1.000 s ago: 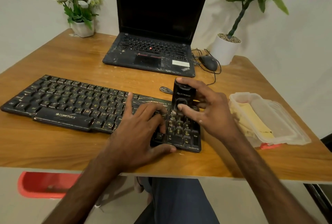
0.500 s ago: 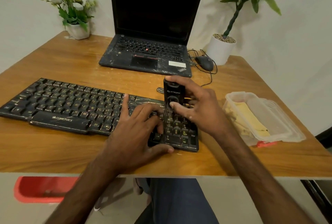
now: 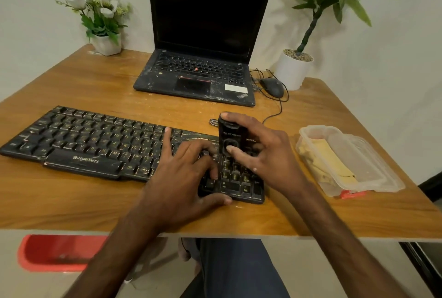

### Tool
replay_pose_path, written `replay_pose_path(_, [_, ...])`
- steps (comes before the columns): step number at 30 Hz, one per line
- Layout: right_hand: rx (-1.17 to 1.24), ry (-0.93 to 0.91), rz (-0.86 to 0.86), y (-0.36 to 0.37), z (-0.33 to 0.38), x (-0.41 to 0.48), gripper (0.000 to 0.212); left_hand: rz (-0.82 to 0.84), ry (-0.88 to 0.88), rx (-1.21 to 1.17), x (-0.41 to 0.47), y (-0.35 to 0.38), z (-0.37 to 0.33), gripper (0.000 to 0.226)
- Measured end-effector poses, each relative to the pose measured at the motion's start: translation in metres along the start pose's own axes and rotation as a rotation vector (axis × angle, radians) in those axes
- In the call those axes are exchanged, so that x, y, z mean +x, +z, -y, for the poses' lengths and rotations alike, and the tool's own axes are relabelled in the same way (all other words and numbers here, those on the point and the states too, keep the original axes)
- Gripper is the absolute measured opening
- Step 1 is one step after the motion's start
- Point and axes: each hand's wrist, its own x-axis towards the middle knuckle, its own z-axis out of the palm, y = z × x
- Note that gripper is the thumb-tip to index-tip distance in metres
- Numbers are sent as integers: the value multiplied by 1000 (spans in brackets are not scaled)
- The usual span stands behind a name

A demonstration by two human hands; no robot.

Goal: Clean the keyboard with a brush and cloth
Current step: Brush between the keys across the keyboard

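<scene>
Two hands [image 3: 181, 178] [image 3: 263, 154] on keyboard [image 3: 95, 144], laptop [image 3: 198, 75] behind

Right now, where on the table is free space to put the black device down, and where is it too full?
Bare wood lies between the keyboard and the laptop, toward the flower pot, and along the table front edge on the left. It is crowded on the right: both hands, the black device, the mouse with its cable, and the plastic container.
</scene>
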Motion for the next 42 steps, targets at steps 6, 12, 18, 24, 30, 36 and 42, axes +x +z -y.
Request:
replay_pose_path(6, [24,-103,60,-3,12,-26,62,-7,7,26,-1,3,1,69])
replay_pose_path(12, [8,-15,-4,-3,2,-5,62,-27,15,5,-1,2,-1,63])
replay_pose_path(18, [70,-74,90,-9,11,-23,62,-49,24,51,1,1,0,71])
replay_pose_path(24, [53,-28,177,-19,14,-11,62,-35,16,38,-1,1,-1,68])
replay_pose_path(30, [110,-5,135,-11,15,-16,61,-51,11,33,0,1,-2,64])
replay_pose_path(36, [187,35,197,-28,18,-28,63,-56,-2,53,0,1,-2,67])
replay_pose_path(42, [159,50,30,-9,8,-15,62,-49,-3,30,0,-2,-2,65])
